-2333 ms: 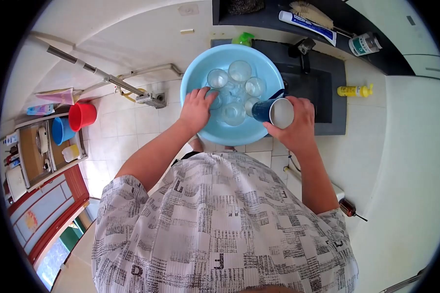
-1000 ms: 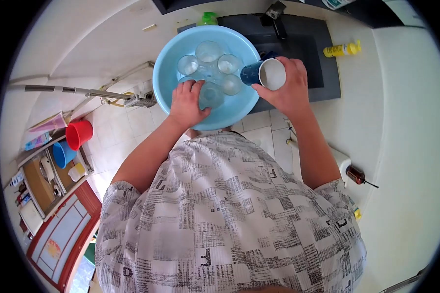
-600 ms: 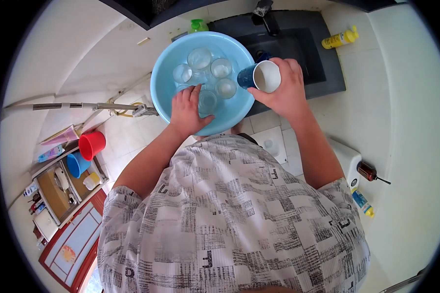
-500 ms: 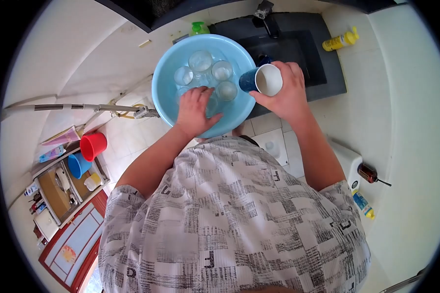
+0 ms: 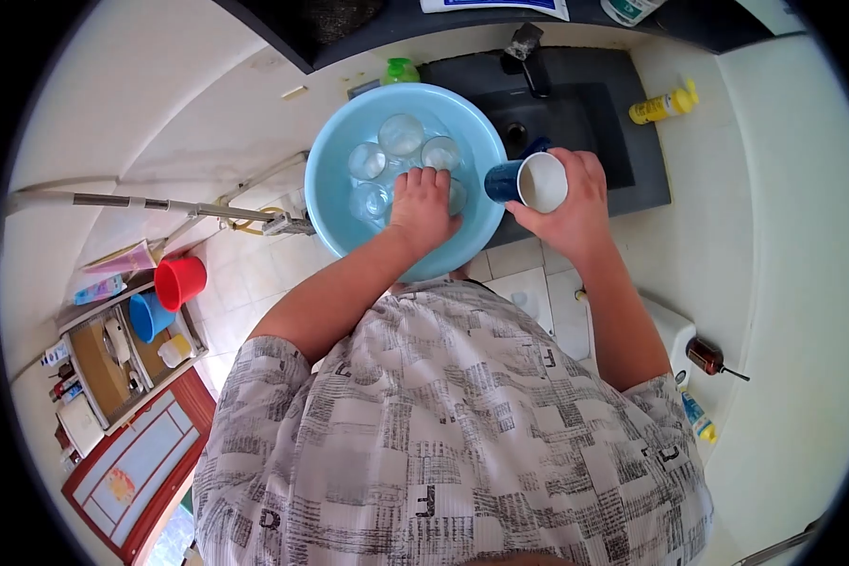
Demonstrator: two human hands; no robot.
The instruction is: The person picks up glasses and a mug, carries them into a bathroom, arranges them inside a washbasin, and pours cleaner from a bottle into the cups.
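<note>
In my right hand (image 5: 575,203) is a dark blue mug (image 5: 503,181) with a white inside, tilted so its opening faces my palm side, just beyond the right rim of a light blue basin (image 5: 326,156). Its blue handle points away from me. My left hand (image 5: 423,209) reaches into the basin, fingers bent and close together over a clear glass (image 5: 457,196) that it partly covers. Other clear glasses stand around it, among them a large glass (image 5: 401,135), a glass (image 5: 367,161) on the left and a glass (image 5: 440,153) beyond my fingers.
Behind the basin are a dark sink (image 5: 575,123) with a black faucet (image 5: 534,71) and a green pump bottle (image 5: 401,71). A yellow bottle (image 5: 663,106) stands to the right. At left are a metal pole (image 5: 141,202), a red bucket (image 5: 180,283) and a blue bucket (image 5: 151,316).
My left hand has moved right across the basin to the glass near the right side. My right hand still holds the mug, now slightly farther right and with its handle showing. The view has shifted slightly.
</note>
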